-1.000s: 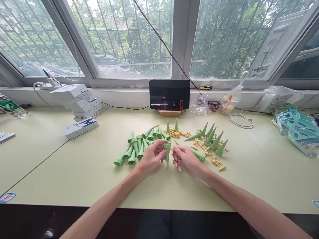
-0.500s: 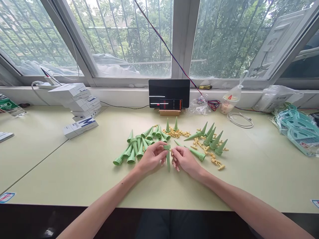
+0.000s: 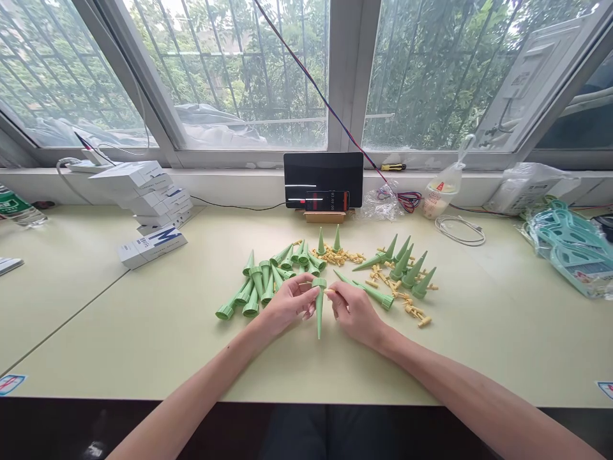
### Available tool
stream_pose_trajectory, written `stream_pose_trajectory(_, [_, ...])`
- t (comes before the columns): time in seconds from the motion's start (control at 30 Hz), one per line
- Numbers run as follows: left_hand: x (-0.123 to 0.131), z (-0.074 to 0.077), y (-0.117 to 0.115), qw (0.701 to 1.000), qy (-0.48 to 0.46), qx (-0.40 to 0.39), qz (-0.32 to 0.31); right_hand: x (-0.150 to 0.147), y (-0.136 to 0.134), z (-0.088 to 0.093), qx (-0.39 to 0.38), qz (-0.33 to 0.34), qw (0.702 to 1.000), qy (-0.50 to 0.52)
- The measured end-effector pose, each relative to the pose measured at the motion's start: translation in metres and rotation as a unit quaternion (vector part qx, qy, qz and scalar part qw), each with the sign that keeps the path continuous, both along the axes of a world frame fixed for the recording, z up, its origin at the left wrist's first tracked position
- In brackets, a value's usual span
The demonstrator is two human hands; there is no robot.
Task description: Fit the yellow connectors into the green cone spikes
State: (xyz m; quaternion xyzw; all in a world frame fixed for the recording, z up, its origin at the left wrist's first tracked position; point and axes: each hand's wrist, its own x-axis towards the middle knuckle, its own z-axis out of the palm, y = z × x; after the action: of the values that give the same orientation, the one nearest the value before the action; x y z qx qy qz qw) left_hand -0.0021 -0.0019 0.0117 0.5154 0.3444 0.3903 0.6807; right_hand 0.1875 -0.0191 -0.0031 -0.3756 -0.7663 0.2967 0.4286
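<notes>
Both hands are working close together over the counter (image 3: 143, 345). The left hand (image 3: 293, 301) is grasping a green plastic spike (image 3: 319, 313) by its ribbed collar, and the right hand (image 3: 355, 310) is pinching a small yellow peg (image 3: 329, 292) just beside that collar. So the spike is sitting between the hands, wide end away from the body, narrow tip pointing toward the near edge. Fingertips are covering most of the peg, so I can't tell if it's actually entering the collar.

If they're mating the two, I'd say the left thumb and fingers should be bracing the collar firmly so the spike isn't twisting, with the peg going in straight. Pushing crooked would probably be risking a slip, and squeezing near the thin tip likely wouldn't be helping.

As for clutter, a heap of loose spikes (image 3: 257, 281) is crowding the left hand, and a lying spike (image 3: 380, 296) is resting just beyond the right one, so elbowing sideways could be knocking stuff. Upright spikes (image 3: 403, 265) are standing farther right among scattered pegs (image 3: 417, 314). Behind, a phone (image 3: 327, 201) is leaning on a dark screen (image 3: 323, 167), and white boxes (image 3: 153, 246) are lying well off left, not really blocking anything.
</notes>
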Motion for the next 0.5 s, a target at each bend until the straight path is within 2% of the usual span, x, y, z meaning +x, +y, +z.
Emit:
stream_pose_trajectory(0.17, [0.0035,0.0005,-0.0042,0.986,0.08,0.142,0.027,0.0013,-0.002,0.0037,-0.121,0.006,0.992,0.043])
stream_pose_trajectory(0.33, [0.0043,-0.002,-0.0054,0.974,0.11,0.193,0.046,-0.0006,-0.0011,0.0057,-0.241,0.047,0.962,0.116])
stream_pose_trajectory(0.4, [0.0044,-0.0024,-0.005,0.973,0.111,0.195,0.045,-0.0014,-0.0006,0.0051,-0.259,0.053,0.955,0.131])
stream_pose_trajectory(0.5, [0.0042,-0.0016,-0.0039,0.979,0.097,0.177,0.038,-0.0013,-0.0011,0.0039,-0.227,0.046,0.966,0.118])
